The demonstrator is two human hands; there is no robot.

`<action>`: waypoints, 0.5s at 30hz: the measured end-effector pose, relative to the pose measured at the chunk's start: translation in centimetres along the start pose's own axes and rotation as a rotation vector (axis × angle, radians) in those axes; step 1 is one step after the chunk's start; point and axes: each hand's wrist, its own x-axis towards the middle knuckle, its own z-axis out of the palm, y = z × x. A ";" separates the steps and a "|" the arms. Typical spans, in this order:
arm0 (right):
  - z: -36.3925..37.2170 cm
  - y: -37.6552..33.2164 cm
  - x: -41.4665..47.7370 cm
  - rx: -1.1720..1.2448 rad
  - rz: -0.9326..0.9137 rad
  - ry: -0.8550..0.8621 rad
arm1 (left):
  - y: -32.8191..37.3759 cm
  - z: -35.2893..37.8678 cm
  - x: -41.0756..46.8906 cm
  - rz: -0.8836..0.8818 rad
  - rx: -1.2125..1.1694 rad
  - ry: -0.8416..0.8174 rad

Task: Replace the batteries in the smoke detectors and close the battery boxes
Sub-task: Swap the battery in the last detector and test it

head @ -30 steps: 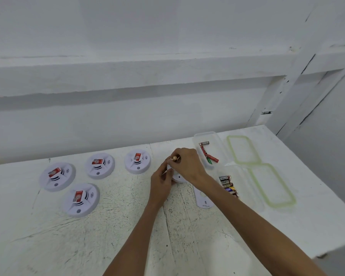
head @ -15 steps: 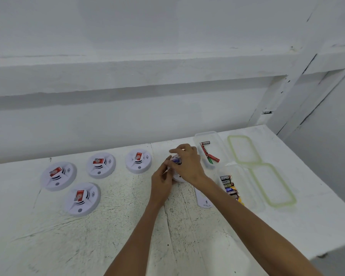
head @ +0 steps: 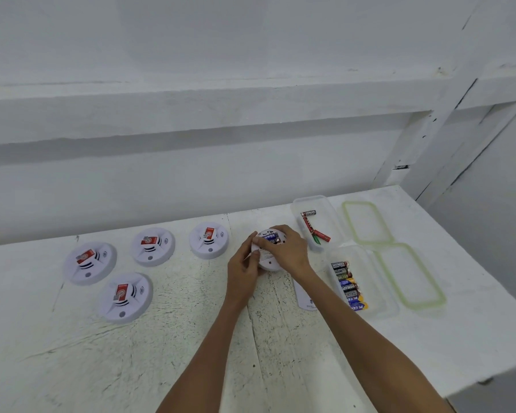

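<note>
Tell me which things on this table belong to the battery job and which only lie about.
Job: opened detector, held by the left hand and right hand; four other detectors; near battery box; far battery box; loose white cover.
Lying idle: two green-rimmed lids, likely wanted only to close the boxes.

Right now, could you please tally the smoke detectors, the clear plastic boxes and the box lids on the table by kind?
Smoke detectors: 5 (four lying loose, one gripped by the left hand and right hand)
Clear plastic boxes: 2
Green-rimmed lids: 2
Total: 9
</note>
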 end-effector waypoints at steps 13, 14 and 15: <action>0.0 1.4 -0.7 -0.063 -0.098 0.114 | -0.7 0.0 0.3 -0.009 -0.018 0.015; -0.2 1.5 -1.1 -0.057 -0.102 0.141 | -0.7 0.0 0.3 -0.012 -0.034 0.025; -0.4 1.7 -1.6 -0.046 -0.104 0.170 | -0.6 0.1 0.3 -0.014 -0.052 0.035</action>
